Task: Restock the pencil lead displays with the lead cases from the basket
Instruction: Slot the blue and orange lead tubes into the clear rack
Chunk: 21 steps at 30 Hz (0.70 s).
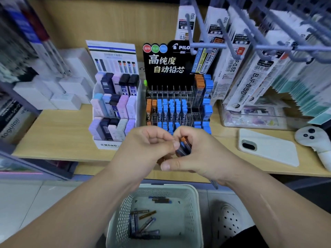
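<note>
The person stands square to the black Pilot display (166,65), and both hands meet just in front of its lowest tier. The right hand (202,154) has its grip clamped around a small bundle of lead cases (183,147), 1 of them showing an orange cap at the top. The left hand (143,145) has curled fingers and its thumb pressed onto that bundle, apparently pinching out a single case. How many cases are in the bundle I cannot tell.

Directly below the display, on the floor, sits the white basket (195,203), with a scatter of loose cases (143,224) on its bottom. Just left of the display stands the MONO display (109,145), with pastel and dark cases in 3 tiers. Right of it a white phone (268,147) and a white controller (311,138) lie on the shelf.

I'd judge this the sorting step: separating 1 case from the handful before slotting it. The clear compartments in the upper tier look bare, while the middle tier holds orange caps at its left and blue across the rest. Next comes matching cap colour and grade label to a compartment, then lowering the case in upright without knocking its neighbours. With cases left in the basket, the job looks partway done.
</note>
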{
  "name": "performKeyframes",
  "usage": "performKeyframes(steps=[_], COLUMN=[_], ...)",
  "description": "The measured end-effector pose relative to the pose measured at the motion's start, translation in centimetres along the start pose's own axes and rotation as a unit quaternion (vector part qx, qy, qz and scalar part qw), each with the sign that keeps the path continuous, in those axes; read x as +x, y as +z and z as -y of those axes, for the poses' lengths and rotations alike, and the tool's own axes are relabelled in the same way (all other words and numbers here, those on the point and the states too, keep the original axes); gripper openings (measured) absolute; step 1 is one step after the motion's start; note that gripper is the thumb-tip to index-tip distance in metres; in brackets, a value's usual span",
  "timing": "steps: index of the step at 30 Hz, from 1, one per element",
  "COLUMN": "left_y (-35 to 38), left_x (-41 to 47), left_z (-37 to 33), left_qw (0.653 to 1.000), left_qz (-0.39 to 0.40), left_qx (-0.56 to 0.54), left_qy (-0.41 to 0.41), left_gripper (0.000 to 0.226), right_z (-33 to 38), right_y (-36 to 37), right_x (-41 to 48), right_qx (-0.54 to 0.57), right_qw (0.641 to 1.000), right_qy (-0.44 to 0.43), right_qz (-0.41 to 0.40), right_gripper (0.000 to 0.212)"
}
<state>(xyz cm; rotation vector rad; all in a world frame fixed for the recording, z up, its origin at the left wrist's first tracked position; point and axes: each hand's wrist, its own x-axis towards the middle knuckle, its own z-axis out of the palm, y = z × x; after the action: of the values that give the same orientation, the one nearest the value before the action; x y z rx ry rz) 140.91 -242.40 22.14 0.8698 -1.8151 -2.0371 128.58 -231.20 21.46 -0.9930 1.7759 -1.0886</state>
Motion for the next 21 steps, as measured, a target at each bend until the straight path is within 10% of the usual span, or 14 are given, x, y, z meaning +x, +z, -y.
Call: performKeyframes(steps=[12, 21], left_y=[-2.5, -0.4], left_x=[0.4, 0.4], left_z=[0.5, 1.3], left_qw=[0.993, 0.986], left_qz=[-0.08, 0.108], left_qx=[-0.089, 0.116], left_qy=[0.017, 0.06], left_gripper=[0.031, 0.07], right_z=[0.2, -0.1], right_y=[-1.1, -1.2], right_x=[-0.3, -0.7], right_qx=[0.198, 0.201], right_qw=[0.977, 0.974], right_qy=[0.057, 0.076], right_qz=[-0.047, -0.074], right_gripper=[0.015, 0.011])
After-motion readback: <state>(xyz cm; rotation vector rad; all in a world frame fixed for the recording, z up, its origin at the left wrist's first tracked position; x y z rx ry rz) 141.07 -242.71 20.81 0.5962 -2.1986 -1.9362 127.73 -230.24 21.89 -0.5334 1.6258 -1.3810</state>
